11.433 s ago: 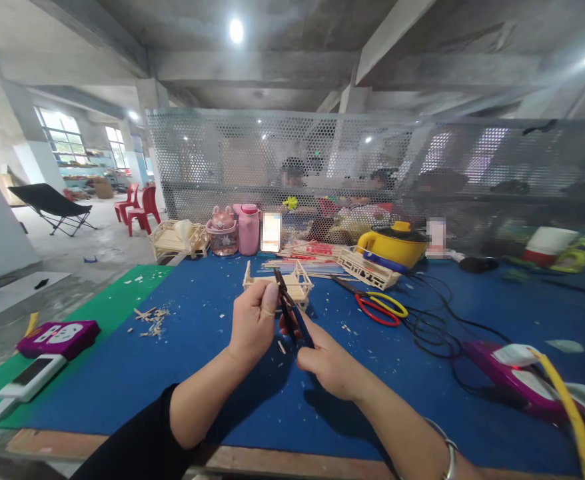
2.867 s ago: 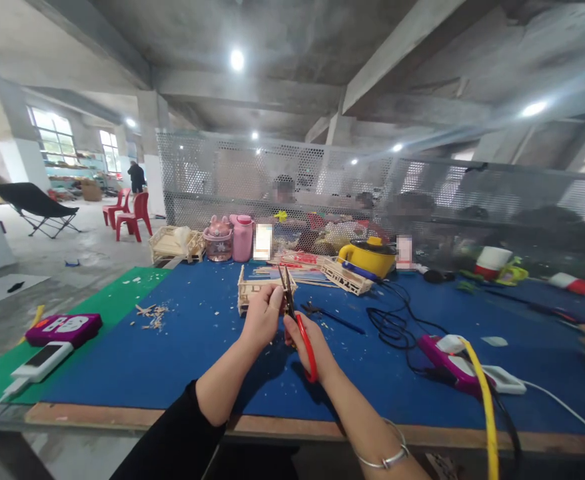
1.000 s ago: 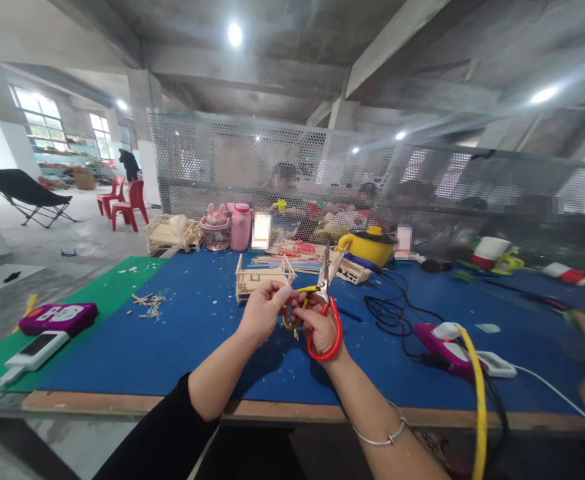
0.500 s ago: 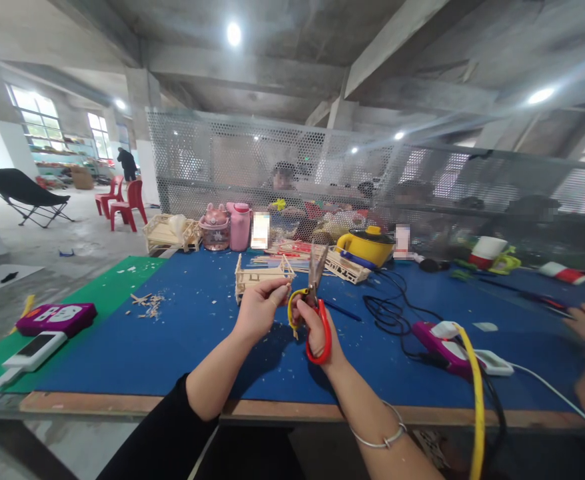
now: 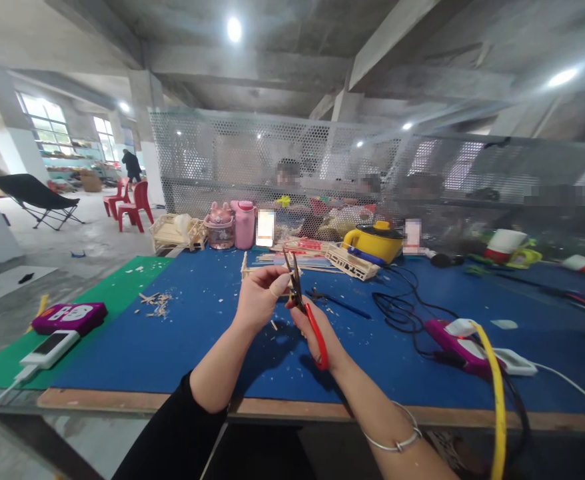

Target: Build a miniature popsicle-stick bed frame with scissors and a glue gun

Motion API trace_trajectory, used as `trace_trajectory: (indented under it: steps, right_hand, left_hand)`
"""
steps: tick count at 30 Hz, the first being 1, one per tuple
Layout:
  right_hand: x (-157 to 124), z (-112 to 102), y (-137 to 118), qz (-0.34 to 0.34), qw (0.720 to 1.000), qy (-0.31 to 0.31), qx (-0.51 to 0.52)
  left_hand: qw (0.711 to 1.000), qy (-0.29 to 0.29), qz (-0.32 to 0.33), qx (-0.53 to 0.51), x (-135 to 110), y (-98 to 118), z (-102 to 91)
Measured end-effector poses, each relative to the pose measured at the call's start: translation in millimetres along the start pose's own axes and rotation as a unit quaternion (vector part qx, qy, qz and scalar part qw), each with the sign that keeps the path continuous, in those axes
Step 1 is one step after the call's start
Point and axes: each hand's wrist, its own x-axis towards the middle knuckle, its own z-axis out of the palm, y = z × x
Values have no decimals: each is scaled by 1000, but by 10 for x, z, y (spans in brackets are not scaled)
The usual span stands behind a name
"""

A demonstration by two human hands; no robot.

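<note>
Left of the hands, wood scraps [image 5: 158, 304] lie on the table [image 5: 122, 360]. The left hand [image 5: 258, 299] pinches thumb and fingers together; whether they grip something small, I cannot tell. A wooden frame [image 5: 245, 265] stands just beyond, mostly hidden. The scissors [image 5: 314, 327], blades slightly parted, slant from near right to far left, tips just right of those fingers. The right hand [image 5: 329, 337] closes around the handles.

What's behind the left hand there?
Part of a small wooden frame shows behind the left hand, mainly its left end. The hand covers most of the rest, so whether anything lies inside cannot be seen.
</note>
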Motion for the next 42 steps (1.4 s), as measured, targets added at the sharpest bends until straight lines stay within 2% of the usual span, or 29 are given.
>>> trace_trajectory:
  steps: [6, 15, 24, 32, 42]
  right_hand:
    - [-10, -8, -11, -20, 1000, 15, -10]
    - [-8, -5, 10, -26, 999, 7, 19]
    - [-28, 5, 5, -38, 999, -11, 27]
    - [-38, 13, 20, -32, 998, 5, 50]
    - [-29, 16, 27, -34, 998, 9, 51]
  left_hand:
    - [999, -12, 12, 33, -4, -9, -7]
    - [998, -29, 19, 53, 11, -76, -36]
    - [997, -20, 28, 74, 20, -110, -36]
    - [999, -25, 5, 45, 17, -67, -34]
    - [998, -40, 12, 53, 10, -83, -32]
